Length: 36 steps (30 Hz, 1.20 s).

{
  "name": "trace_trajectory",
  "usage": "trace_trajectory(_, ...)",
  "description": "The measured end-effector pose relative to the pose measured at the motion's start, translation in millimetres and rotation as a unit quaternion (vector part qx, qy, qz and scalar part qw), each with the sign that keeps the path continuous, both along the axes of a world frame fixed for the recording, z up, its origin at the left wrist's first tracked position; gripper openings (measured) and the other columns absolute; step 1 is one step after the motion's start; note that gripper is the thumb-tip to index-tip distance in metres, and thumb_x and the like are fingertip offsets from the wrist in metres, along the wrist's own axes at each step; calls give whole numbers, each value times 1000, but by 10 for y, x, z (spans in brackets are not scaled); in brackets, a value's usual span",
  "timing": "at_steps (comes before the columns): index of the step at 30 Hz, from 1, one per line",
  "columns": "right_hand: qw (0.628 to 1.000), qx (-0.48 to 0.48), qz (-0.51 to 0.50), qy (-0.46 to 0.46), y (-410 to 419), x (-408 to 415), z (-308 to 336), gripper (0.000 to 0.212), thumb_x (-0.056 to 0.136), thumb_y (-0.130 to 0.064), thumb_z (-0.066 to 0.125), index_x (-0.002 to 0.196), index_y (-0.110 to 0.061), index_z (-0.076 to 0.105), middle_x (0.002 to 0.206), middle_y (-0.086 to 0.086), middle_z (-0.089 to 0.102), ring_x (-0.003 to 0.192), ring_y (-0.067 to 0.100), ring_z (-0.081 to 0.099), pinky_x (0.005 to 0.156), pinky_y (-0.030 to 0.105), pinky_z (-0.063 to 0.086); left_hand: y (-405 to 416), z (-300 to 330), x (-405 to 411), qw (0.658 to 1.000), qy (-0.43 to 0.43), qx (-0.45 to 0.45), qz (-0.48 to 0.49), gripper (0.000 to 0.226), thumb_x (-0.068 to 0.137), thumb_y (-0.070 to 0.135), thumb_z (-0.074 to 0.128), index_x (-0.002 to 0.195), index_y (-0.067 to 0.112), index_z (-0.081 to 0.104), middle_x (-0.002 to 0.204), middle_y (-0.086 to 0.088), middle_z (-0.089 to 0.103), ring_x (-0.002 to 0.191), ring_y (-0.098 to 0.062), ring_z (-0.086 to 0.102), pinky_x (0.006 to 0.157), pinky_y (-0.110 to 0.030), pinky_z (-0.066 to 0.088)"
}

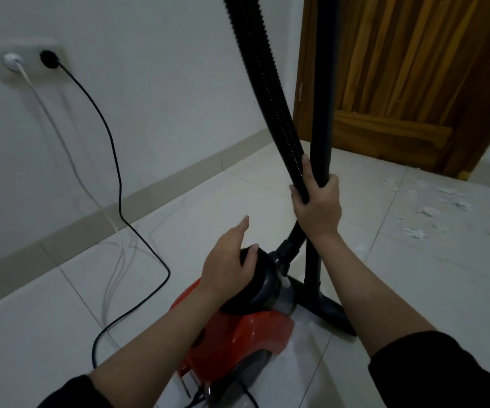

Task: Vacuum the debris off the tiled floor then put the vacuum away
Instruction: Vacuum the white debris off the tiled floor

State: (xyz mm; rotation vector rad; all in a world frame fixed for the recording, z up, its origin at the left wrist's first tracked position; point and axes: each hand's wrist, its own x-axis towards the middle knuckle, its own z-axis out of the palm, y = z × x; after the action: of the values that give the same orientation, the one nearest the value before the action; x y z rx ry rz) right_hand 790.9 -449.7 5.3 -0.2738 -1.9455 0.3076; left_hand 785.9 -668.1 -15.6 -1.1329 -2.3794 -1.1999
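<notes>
Gripping the hose (270,92) and wand (321,113) together in my right hand (317,201), left hand (232,260) lay relaxed on the red vacuum (246,334); debris (441,207) sat near the door (414,69).

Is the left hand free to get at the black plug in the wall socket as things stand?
Probably yes: the left hand only rests on the vacuum, gripping nothing, and nothing stands between it and the black plug. Whether the arm reaches that far is unclear.
</notes>
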Motion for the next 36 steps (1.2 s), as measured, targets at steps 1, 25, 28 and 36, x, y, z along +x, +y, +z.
trace_trajectory(1, 1000, -1, 6, -1, 1, 3, 14, 89, 84, -15, 77, 152, -37, 23, 97, 25, 53, 71, 34, 54, 50, 39, 56, 69, 217, -10, 999, 0, 36, -4, 63, 92, 28, 53, 148, 7, 31, 144, -9, 49, 130, -19, 48, 107, -28, 38)
trace_trajectory(25, 986, -143, 74, 35, 302, -314, 2576, 61, 104, -24, 41, 152, -16, 5, 112, 22, 51, 76, 22, 50, 62, 28, 45, 982, 4312, -510, 950, 122, 284, 50, 71, 95, 4, 51, 149, -7, 6, 138, -17, 40, 104, 16, 39, 84, 7, 28)
trace_trajectory(28, 981, -179, 65, 27, 305, -262, 3367, 61, 104, -20, 43, 152, -19, 5, 124, 25, 49, 84, 27, 54, 66, 28, 44, 970, 4908, -471, 956, 124, 259, 56, 65, 95, 11, 52, 150, 0, 20, 121, -5, 48, 95, 22, 41, 81, 4, 33)
trace_trajectory(36, 945, -303, 126, -7, 6, 149, 4897, 64, 106, -27, 36, 157, -15, -1, 156, -12, 20, 142, -2, 21, 110, 3, 17, 872, 6361, -174, 997, 51, 40, -30, 53, 93, 27, 60, 142, 18, 44, 120, -4, 63, 105, -8, 56, 83, -7, 38)
